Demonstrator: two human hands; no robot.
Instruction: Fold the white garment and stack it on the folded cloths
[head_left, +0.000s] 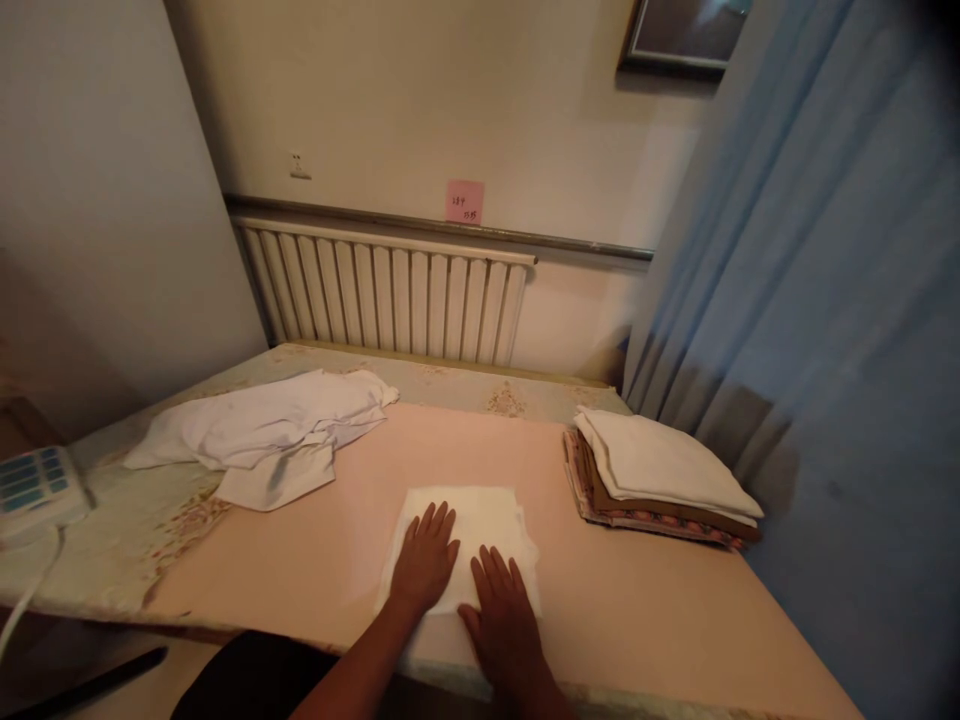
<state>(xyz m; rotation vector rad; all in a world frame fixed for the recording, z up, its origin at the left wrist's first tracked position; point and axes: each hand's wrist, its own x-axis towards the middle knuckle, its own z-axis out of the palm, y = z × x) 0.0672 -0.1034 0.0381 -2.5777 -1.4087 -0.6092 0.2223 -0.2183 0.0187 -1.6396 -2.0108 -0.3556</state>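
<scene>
A white folded cloth [480,510] lies flat on the pink sheet near the front edge of the table. My left hand [426,560] rests palm down on the cloth's left half, fingers spread and pointing away from me. On its right half, closer to the front edge, my right hand [502,610] also lies flat with the fingers apart. Neither hand grips anything. The kind of cloth cannot be made out beyond its pale folded shape.
A rumpled pile of white cloth [277,420] lies at the back left. At the right stands a stack of folded fabrics [667,470], beside a blue curtain [810,400]. A white device with a cord [45,490] sits far left. Behind the table is a radiator [390,295].
</scene>
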